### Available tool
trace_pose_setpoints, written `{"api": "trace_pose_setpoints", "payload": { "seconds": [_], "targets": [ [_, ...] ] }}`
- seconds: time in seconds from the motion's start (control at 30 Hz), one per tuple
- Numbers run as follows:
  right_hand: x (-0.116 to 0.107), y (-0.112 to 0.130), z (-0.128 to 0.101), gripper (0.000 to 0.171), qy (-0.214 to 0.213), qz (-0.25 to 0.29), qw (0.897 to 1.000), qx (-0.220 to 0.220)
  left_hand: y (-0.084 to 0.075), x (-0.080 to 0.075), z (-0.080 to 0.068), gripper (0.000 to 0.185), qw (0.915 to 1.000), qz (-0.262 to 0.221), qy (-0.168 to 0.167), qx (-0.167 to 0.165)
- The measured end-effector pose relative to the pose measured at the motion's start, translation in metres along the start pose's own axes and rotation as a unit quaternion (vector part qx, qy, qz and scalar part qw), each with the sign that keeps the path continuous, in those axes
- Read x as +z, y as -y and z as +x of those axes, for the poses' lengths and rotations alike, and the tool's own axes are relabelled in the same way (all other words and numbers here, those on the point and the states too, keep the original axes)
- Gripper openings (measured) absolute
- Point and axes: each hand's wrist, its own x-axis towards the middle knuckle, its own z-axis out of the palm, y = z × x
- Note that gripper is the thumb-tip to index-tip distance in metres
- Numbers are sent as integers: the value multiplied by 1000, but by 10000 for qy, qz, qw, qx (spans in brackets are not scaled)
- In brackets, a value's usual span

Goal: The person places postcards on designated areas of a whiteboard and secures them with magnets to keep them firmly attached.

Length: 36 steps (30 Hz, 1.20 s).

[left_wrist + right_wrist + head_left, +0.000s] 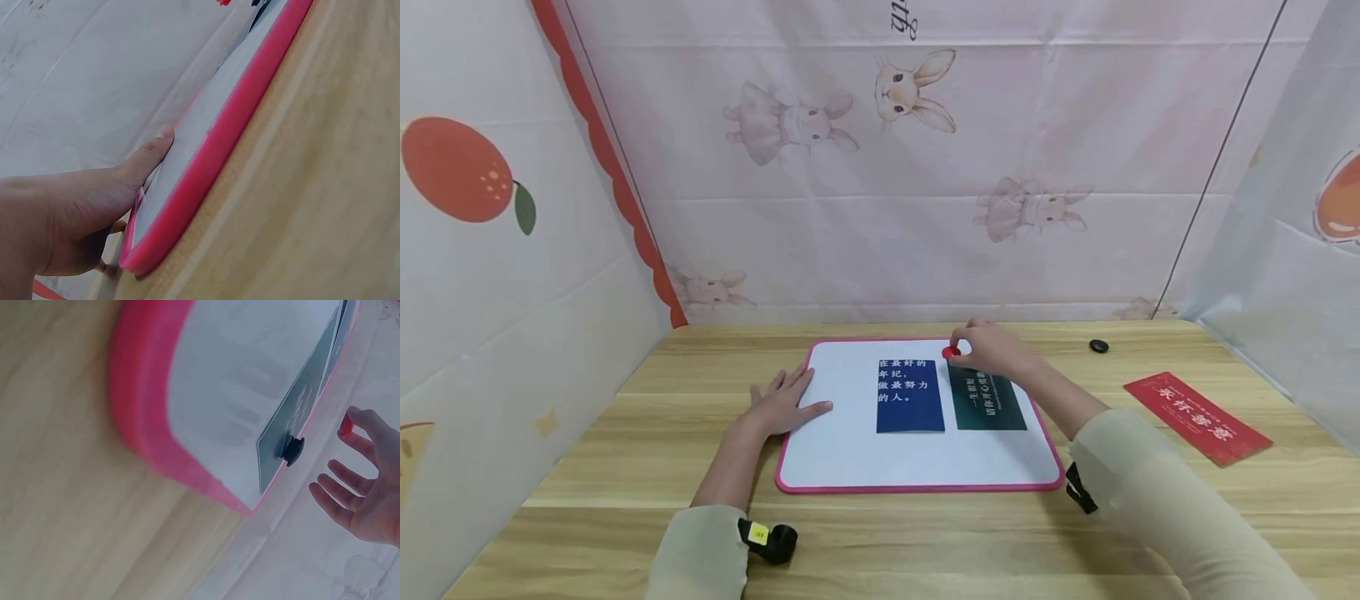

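Observation:
A whiteboard with a pink frame [917, 462] lies on the wooden table. On it, side by side, are a blue card with white writing [910, 410] and a dark green card [992, 408]. My right hand [992, 348] pinches a red round magnet [951, 352] between thumb and index finger, over the top edge near both cards. In the right wrist view, a black magnet [292, 450] sits on the green card; the head view hides it behind the hand. My left hand [778, 406], fingers spread, rests at the board's left edge with its thumb on the white surface.
To the right of the board lies a red card with white writing [1198, 418]. Farther back on that side is another black magnet [1099, 346]. A printed curtain with rabbits [850, 258] hangs behind the table, and sheets flank both sides.

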Motion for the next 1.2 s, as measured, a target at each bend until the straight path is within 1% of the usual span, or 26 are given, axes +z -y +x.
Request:
{"api": "trace_pose_setpoints", "payload": {
  "seconds": [0.6,0.83,1.2],
  "targets": [
    [5,12,8,35,125,-102,9999,48,-1,-1,-2,83,10000,-28,-23,52],
    [8,18,11,35,75,-294,9995,-68,-3,-2,-2,83,10000,-13,-5,-10],
    [13,28,18,35,97,-208,9997,-23,-2,-1,-1,84,10000,18,-6,-15]
  ]
}}
